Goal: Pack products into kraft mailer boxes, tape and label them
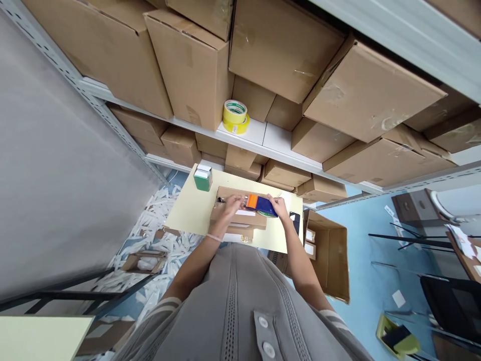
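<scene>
My left hand (pixel 233 204) and my right hand (pixel 278 205) hold the two ends of a flat orange and dark blue packet (pixel 261 204) above a small pale yellow table (pixel 188 213). Both hands have fingers closed on the packet's edges. Under the packet lie flat brown cardboard pieces (pixel 236 219), stacked on the table. A green roll of tape (pixel 267 214) peeks out just beneath the packet. A green and white small box (pixel 203 178) stands at the table's far left corner.
Metal shelving holds large cardboard boxes (pixel 195 65) ahead, with yellow tape rolls (pixel 235 116) on a shelf. An open cardboard box (pixel 330 253) sits on the blue floor to the right. White paper strips (pixel 165 240) litter the floor at left. A chair (pixel 451 301) stands far right.
</scene>
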### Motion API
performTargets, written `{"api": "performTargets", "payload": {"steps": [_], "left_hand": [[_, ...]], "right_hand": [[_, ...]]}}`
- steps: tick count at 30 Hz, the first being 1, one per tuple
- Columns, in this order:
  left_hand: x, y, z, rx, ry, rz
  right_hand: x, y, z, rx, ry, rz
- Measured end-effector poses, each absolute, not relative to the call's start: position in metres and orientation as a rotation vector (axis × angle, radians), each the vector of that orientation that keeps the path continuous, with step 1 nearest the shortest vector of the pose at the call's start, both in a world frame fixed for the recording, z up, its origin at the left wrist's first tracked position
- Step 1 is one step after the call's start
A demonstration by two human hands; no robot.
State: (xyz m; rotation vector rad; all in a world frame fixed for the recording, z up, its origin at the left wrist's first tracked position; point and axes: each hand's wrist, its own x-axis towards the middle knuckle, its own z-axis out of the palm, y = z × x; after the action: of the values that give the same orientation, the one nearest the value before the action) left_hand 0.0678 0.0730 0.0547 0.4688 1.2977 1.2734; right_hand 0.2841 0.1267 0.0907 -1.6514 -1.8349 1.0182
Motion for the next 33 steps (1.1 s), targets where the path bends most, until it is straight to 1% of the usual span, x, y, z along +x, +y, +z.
{"api": "performTargets", "payload": {"steps": [6,9,14,19,26,33], "left_hand": [[-0.012,0.056,0.049,0.403,1.427,1.411],[-0.033,0.04,0.039,0.375,1.467,1.437],[-0.031,0.036,0.013,0.31,1.538,1.399],[-0.027,0.037,-0.005,0.35,1.577,1.326],[-0.024,0.038,-0.019,0.535,1.798,1.25],[-0.031,0.014,-0.024,0.749,1.983,1.183]], "right_hand": [[0.271,0.13,0.085,-1.644,-1.951,0.897],[0.259,0.129,0.08,-1.61,-2.051,0.845],[0.247,0.125,0.076,-1.634,-2.182,0.747],[0.243,0.123,0.076,-1.672,-2.199,0.717],[0.24,0.122,0.08,-1.71,-2.138,0.699],[0.241,0.121,0.092,-1.749,-2.087,0.721]]}}
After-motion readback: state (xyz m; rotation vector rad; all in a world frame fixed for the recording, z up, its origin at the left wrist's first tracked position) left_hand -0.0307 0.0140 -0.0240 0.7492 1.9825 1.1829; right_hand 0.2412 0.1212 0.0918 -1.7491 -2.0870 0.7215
